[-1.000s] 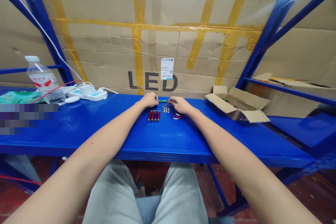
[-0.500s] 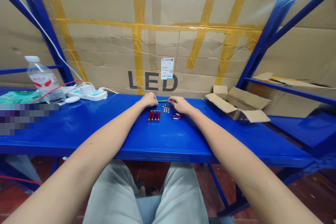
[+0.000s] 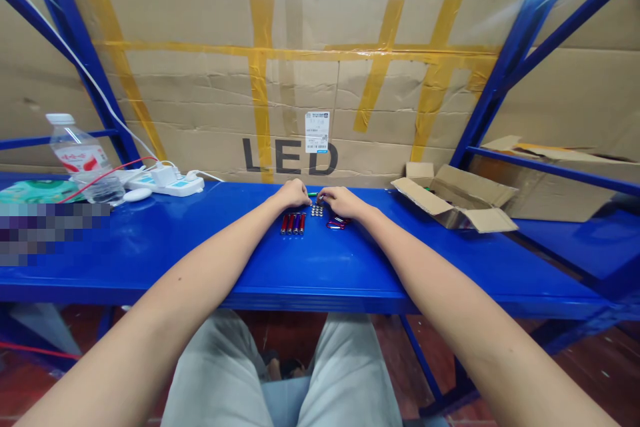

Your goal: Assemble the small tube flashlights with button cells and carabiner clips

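At the back of the blue table, my left hand [image 3: 295, 194] is closed, fingers curled down at the left edge of a group of small silver button-like discs [image 3: 317, 211]. Opposite it, my right hand [image 3: 337, 199] is pinched above the discs' right side. What either hand holds is too small to make out. Part of a thin green tube [image 3: 313, 194] shows between the hands; its ends are hidden. Several shiny red and purple tubes [image 3: 293, 223] stand in a row nearer me. Red and purple carabiner-like clips [image 3: 338, 222] lie under my right wrist.
An open cardboard box [image 3: 450, 199] sits to the right on the table [image 3: 320, 267]. At the left are a power strip [image 3: 173, 181], a plastic bottle [image 3: 85, 160] and a green packet [image 3: 40, 191]. A large cardboard panel [image 3: 210, 100] closes off the back.
My left hand has shifted right, towards the discs and my right hand, covering more of the green tube. My right hand has barely moved. The view has shifted slightly.
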Motion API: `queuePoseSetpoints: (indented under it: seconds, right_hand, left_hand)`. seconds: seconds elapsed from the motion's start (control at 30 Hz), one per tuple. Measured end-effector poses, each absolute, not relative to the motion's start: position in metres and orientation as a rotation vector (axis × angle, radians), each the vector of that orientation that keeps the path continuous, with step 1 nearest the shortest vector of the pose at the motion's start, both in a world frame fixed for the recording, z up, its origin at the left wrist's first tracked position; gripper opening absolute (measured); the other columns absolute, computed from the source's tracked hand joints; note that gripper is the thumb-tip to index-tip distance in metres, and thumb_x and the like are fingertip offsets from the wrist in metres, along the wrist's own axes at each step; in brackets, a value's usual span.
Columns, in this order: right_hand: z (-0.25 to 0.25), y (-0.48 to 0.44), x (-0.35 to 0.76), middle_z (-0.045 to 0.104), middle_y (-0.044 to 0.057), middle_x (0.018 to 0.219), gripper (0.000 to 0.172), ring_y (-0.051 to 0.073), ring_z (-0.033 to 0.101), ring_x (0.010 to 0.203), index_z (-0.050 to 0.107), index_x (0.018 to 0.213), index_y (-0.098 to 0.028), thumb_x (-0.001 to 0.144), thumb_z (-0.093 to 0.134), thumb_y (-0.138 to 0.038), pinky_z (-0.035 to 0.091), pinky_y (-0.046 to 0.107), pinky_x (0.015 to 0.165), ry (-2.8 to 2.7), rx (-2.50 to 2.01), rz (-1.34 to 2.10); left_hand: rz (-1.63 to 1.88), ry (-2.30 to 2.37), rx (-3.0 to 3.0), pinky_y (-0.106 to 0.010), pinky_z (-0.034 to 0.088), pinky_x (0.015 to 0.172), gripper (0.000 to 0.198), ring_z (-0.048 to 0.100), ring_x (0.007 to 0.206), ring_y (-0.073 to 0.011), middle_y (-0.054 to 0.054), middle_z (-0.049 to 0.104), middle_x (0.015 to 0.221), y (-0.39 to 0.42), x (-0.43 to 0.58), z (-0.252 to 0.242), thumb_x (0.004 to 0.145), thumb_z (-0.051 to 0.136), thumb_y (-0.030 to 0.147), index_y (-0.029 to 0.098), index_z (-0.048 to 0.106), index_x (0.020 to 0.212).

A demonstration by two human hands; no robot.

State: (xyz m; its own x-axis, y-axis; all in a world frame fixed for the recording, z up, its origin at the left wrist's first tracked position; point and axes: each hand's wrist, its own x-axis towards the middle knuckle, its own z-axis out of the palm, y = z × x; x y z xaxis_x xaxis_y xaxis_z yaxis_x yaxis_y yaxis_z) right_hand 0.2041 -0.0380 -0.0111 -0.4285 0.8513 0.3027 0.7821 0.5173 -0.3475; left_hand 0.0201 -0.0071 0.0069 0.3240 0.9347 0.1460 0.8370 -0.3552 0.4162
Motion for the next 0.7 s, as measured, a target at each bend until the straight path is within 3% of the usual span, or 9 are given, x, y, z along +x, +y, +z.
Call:
queuePoseSetpoints:
  seconds: [0.3,0.7]
  right_hand:
    - [-0.005,-0.039,0.209,0.074,0.007,0.108,0.026,0.018,0.064,0.098,0.071,0.102,-0.017,0.094,0.046,-0.014,0.044,0.025,0.084,-2.261,-1.398,0.249]
    - [-0.003,-0.040,0.210,0.074,0.007,0.103,0.025,0.018,0.065,0.094,0.071,0.099,-0.017,0.093,0.047,-0.015,0.043,0.024,0.082,-2.264,-1.390,0.261]
  left_hand:
    - [0.571,1.548,2.332,-0.025,0.049,0.072,0.007,0.066,0.078,-0.0191,-0.007,0.072,0.074,0.003,0.032,0.002,0.066,0.075,0.020,0.015,0.074,0.070]
    - [0.606,1.401,2.396,-0.026,0.047,0.069,0.012,0.065,0.077,-0.0186,-0.004,0.073,0.074,0.015,0.032,-0.004,0.065,0.078,0.025,0.017,0.076,0.073]
